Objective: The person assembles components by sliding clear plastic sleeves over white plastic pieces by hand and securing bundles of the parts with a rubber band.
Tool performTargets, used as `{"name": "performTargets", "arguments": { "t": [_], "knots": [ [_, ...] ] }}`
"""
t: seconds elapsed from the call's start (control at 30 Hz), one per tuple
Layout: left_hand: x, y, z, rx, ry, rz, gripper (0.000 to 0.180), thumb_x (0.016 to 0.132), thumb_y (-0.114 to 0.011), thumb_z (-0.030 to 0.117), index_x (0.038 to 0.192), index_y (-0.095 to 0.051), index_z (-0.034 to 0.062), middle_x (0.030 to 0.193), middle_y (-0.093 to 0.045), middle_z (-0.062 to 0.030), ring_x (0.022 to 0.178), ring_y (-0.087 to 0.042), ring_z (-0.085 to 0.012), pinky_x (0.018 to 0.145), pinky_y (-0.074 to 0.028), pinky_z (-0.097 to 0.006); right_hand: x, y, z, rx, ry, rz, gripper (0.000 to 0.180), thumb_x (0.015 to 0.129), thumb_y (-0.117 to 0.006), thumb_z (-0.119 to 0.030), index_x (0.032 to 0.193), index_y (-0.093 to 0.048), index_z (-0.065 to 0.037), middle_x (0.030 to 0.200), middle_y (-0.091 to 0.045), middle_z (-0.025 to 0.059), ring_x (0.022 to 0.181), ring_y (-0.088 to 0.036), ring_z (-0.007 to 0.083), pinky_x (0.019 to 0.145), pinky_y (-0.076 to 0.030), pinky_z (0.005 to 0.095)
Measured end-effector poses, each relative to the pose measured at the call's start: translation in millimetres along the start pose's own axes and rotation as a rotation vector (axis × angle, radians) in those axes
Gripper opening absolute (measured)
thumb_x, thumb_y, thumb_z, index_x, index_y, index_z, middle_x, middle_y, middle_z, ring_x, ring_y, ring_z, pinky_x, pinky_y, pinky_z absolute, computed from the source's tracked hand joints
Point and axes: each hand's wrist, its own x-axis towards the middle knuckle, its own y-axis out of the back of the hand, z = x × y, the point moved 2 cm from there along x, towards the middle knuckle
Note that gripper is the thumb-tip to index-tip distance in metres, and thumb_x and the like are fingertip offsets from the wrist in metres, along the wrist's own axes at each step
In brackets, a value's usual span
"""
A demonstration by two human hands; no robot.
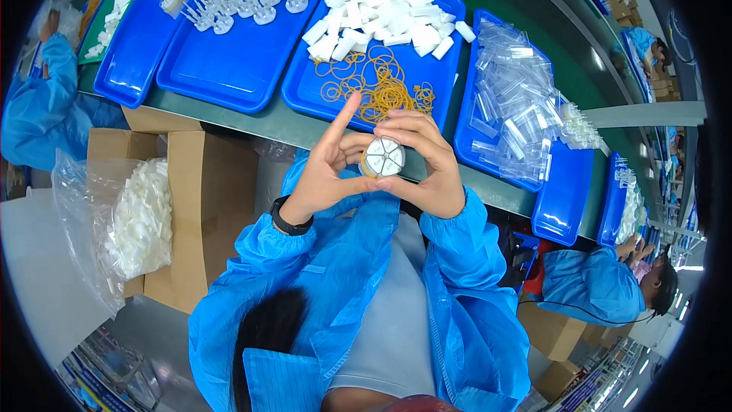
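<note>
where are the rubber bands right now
In the head view, the rubber bands lie loose in the middle blue tray, below the white blocks, just beyond both hands.

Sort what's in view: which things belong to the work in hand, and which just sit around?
In use:
left hand
right hand
round white bundle
rubber bands
white blocks

Idle:
clear bags
cardboard box
empty blue tray

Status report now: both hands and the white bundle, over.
Left hand and right hand both closed on round white bundle. Held above green table edge. Nothing between hands.
</note>
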Motion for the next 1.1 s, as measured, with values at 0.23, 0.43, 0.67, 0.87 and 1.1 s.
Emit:
{"name": "performTargets", "arguments": {
  "t": [0.23,0.43,0.67,0.87,1.1],
  "knots": [
    [3,-4,-1,-0.003,-0.042,-0.059,0.11,0.071,-0.078,-0.003,0.151,-0.003,0.0068,0.119,-0.06,-0.0141,0.111,-0.058,-0.0207,0.097,-0.044,-0.036,-3,9,-14,-0.042,0.0,-0.022,0.056,0.064,-0.084,-0.014,0.116,-0.064,-0.006,0.116,-0.061,0.0089,0.119,-0.05,0.0299,0.098,-0.04,0.0416],
    [12,-17,-5,0.043,-0.022,-0.166,0.107,0.071,-0.077,-0.002,0.151,-0.007,0.0063,0.13,-0.053,-0.0175,0.117,-0.054,-0.0231,0.094,-0.047,-0.037,-20,28,-17,-0.143,0.019,0.052,0.052,0.064,-0.083,-0.011,0.113,-0.066,-0.006,0.111,-0.063,0.0103,0.113,-0.054,0.0304,0.095,-0.043,0.0414],
    [-5,1,-6,0.162,0.062,0.036,0.102,0.073,-0.078,0.016,0.15,-0.013,0.0033,0.133,-0.049,-0.0195,0.116,-0.054,-0.0278,0.086,-0.052,-0.034,-77,116,-7,0.061,-0.002,0.66,0.059,0.065,-0.082,-0.014,0.118,-0.059,-0.002,0.114,-0.057,0.0103,0.106,-0.055,0.0235,0.092,-0.044,0.0363],
    [-10,3,-15,0.119,0.084,0.028,0.09,0.079,-0.072,0.015,0.149,-0.018,0.0026,0.13,-0.05,-0.018,0.112,-0.056,-0.0248,0.083,-0.053,-0.031,-151,254,34,-0.201,-0.152,1.305,0.051,0.082,-0.071,-0.005,0.13,-0.052,-0.001,0.11,-0.061,0.0089,0.097,-0.059,0.0143,0.085,-0.049,0.0276],
    [-9,-1,-19,0.113,0.111,-0.034,0.081,0.08,-0.069,0.005,0.147,-0.023,0.0015,0.128,-0.052,-0.0184,0.11,-0.058,-0.0234,0.083,-0.054,-0.03,-242,364,169,-0.354,-0.639,1.362,0.052,0.084,-0.073,-0.022,0.129,-0.053,-0.006,0.101,-0.064,0.0059,0.076,-0.059,0.0111,0.059,-0.047,0.0235]
  ]
}}
